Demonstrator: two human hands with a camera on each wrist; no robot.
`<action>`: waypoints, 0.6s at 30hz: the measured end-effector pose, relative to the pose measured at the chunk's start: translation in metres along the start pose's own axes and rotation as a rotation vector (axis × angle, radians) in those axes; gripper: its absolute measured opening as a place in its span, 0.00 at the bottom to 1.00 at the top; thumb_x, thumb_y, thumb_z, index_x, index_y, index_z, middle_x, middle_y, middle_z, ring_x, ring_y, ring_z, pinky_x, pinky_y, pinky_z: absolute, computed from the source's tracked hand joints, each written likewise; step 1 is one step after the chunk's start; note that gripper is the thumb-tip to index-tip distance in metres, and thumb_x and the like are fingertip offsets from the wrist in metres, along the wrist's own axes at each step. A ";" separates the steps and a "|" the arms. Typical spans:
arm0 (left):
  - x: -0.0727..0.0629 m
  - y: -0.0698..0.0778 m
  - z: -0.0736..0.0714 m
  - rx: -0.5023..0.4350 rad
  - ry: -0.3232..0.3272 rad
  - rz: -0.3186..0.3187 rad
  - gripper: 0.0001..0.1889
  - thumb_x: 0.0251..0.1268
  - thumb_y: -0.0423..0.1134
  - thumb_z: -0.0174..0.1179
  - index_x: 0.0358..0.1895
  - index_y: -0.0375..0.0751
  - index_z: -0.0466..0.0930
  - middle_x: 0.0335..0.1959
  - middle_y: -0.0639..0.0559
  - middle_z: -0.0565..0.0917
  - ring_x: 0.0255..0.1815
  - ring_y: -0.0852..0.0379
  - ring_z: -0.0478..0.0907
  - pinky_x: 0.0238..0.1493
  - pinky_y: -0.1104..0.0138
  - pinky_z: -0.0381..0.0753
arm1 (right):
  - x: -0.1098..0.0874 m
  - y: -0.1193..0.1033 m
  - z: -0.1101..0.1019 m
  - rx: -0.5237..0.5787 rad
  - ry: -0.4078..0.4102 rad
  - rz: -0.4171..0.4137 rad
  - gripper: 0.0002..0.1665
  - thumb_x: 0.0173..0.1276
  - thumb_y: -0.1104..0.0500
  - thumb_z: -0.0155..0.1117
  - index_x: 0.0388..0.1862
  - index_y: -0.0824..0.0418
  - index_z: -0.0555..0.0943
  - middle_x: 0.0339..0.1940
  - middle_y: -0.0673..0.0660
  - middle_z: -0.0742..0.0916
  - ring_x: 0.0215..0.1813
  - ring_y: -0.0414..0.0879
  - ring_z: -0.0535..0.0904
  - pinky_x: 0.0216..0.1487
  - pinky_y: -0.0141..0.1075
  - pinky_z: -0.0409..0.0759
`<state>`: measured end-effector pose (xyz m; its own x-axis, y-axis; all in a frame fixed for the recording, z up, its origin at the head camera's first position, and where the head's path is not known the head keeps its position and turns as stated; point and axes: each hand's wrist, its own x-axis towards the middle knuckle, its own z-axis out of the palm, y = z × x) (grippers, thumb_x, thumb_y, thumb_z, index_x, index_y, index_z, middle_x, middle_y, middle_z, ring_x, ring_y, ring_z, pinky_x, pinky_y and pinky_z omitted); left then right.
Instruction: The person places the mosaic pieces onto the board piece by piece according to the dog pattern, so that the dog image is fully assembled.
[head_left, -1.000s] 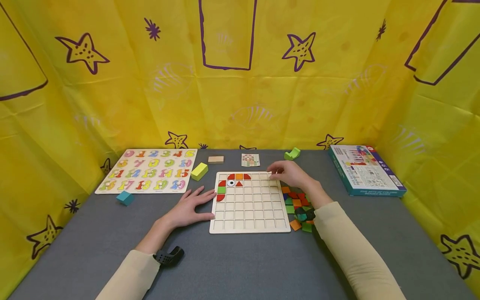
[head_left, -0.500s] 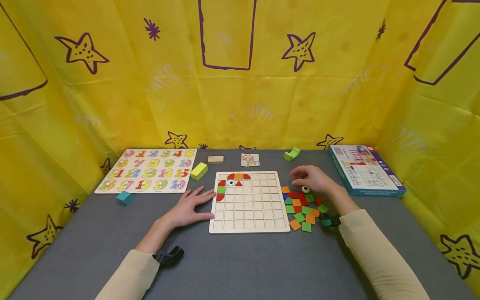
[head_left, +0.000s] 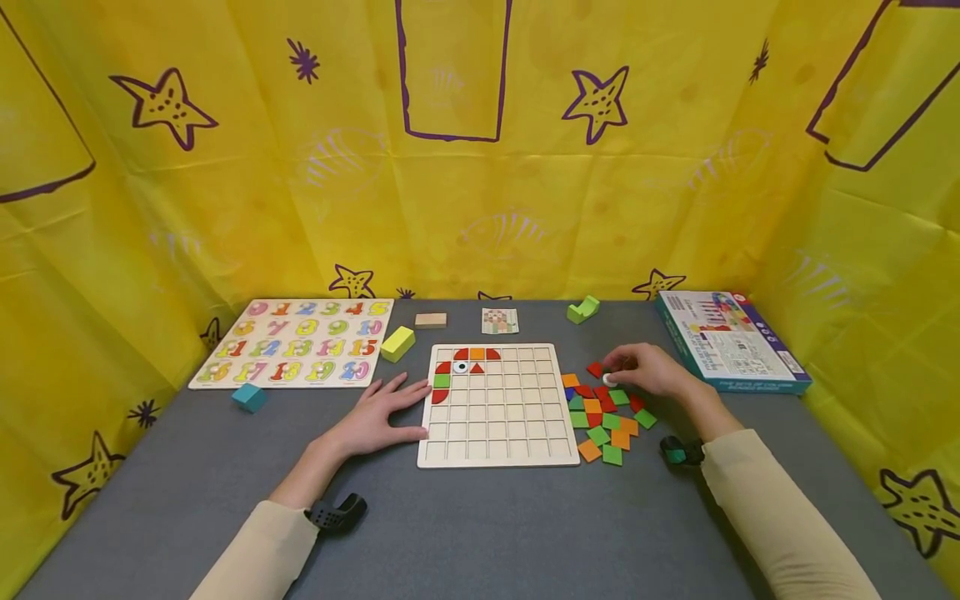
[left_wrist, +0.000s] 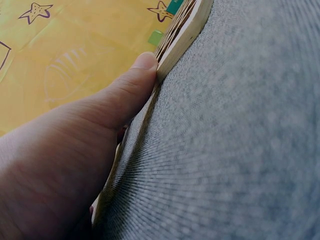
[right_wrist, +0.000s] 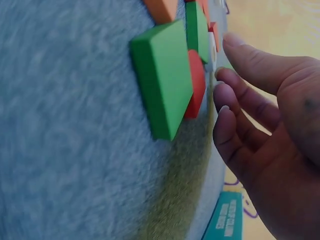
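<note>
A pale wooden grid board [head_left: 498, 417] lies in the middle of the table, with red, orange and green tiles and a round eye tile [head_left: 461, 367] in its upper left cells. My left hand [head_left: 381, 417] rests along the board's left edge with spread fingers; in the left wrist view the thumb [left_wrist: 142, 62] touches that edge. Right of the board, my right hand [head_left: 651, 372] is over the back of a loose pile of tiles. Its fingertips are right at a white round tile [head_left: 609, 381]. The right wrist view shows a gap between thumb and fingers, close to a green tile [right_wrist: 162, 80].
Several orange, green and red tiles, such as a green square [head_left: 612, 456], lie right of the board. Behind stand a picture card [head_left: 499, 321], a light wooden block [head_left: 431, 321], a yellow block [head_left: 397, 343] and a green curved block [head_left: 583, 309]. A number puzzle [head_left: 296, 343] lies left, a box [head_left: 731, 342] right.
My right hand has moved from the board's upper right corner out to the right, then down to the white round tile. The left hand stays at the board's left edge.
</note>
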<state>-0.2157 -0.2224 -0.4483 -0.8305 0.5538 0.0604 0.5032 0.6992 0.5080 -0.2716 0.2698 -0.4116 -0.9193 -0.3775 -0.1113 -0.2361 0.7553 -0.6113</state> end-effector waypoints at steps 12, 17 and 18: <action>0.000 0.000 0.001 0.011 -0.001 0.004 0.43 0.63 0.63 0.65 0.77 0.47 0.66 0.77 0.52 0.65 0.80 0.37 0.47 0.73 0.36 0.37 | -0.003 0.005 0.003 -0.037 0.002 -0.026 0.12 0.69 0.59 0.71 0.47 0.64 0.84 0.39 0.54 0.84 0.40 0.50 0.76 0.46 0.43 0.77; -0.001 0.000 0.000 0.004 0.000 0.003 0.42 0.63 0.63 0.66 0.77 0.47 0.66 0.77 0.52 0.65 0.80 0.37 0.47 0.73 0.37 0.37 | -0.002 0.003 0.006 -0.020 0.010 -0.041 0.10 0.68 0.61 0.72 0.46 0.62 0.83 0.37 0.52 0.83 0.40 0.49 0.76 0.47 0.43 0.77; -0.001 0.000 -0.001 0.004 -0.001 0.004 0.42 0.63 0.63 0.65 0.77 0.47 0.66 0.77 0.52 0.65 0.80 0.37 0.47 0.73 0.37 0.37 | -0.003 0.002 0.006 -0.016 0.011 -0.041 0.10 0.68 0.61 0.72 0.46 0.62 0.83 0.37 0.52 0.83 0.40 0.49 0.76 0.47 0.43 0.77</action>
<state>-0.2149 -0.2230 -0.4477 -0.8285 0.5567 0.0613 0.5069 0.6988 0.5047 -0.2679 0.2692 -0.4178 -0.9121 -0.4025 -0.0776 -0.2785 0.7476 -0.6030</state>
